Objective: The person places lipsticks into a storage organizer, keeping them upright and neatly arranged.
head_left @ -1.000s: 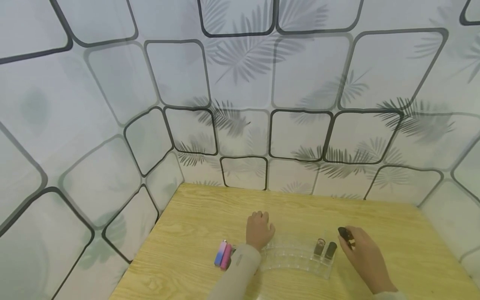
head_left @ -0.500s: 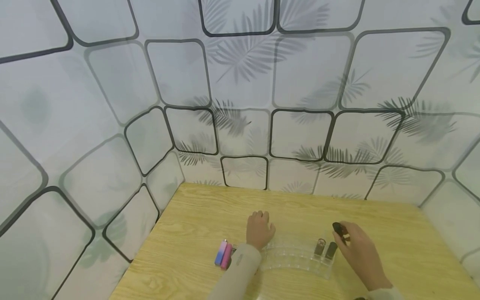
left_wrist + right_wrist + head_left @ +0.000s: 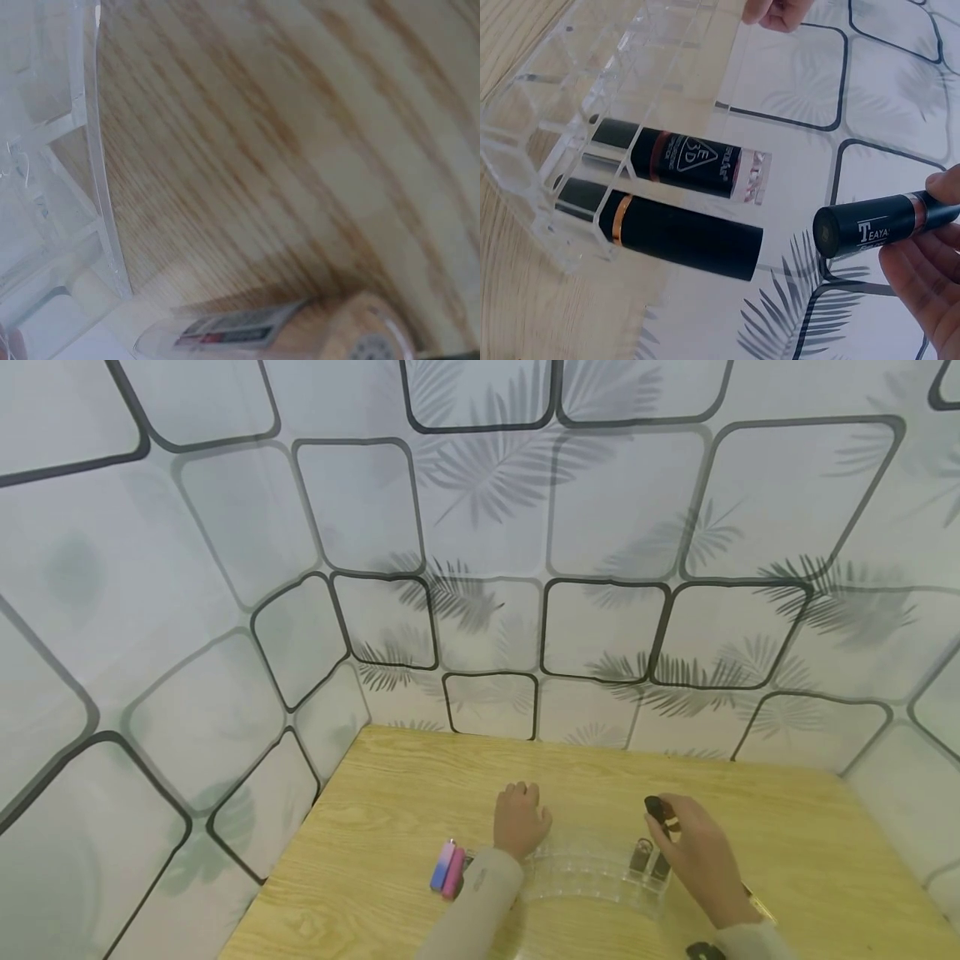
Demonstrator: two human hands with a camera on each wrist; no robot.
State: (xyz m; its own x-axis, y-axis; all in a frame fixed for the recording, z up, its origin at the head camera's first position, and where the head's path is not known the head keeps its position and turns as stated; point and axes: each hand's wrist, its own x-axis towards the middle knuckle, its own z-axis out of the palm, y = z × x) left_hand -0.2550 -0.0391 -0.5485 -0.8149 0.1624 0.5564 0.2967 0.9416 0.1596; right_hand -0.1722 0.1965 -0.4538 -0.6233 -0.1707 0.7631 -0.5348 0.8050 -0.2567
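Observation:
My right hand (image 3: 697, 852) pinches a black lipstick (image 3: 870, 225) with white lettering and a reddish band. It is held above the right end of a clear compartmented organizer (image 3: 577, 885). Two dark lipsticks stand in the slots there: one has a clear, patterned end (image 3: 694, 161), the other a plain black body with a gold ring (image 3: 690, 236). The held lipstick is apart from both in the right wrist view. My left hand (image 3: 517, 822) lies at the organizer's far left corner, fingers loosely bent, holding nothing visible; whether it touches the organizer I cannot tell.
Left of my left sleeve lie a pink-and-blue tube (image 3: 442, 866) and a pink tube (image 3: 453, 873), with another item partly hidden. A labelled tube (image 3: 255, 330) lies near the organizer. Beside my right wrist are a gold-edged item (image 3: 761, 903) and a dark object (image 3: 705, 951).
My right hand has moved left and slightly away from me with the lipstick, now over the organizer's right end. A gold-edged item and a dark object have come into view. The left hand stays put.

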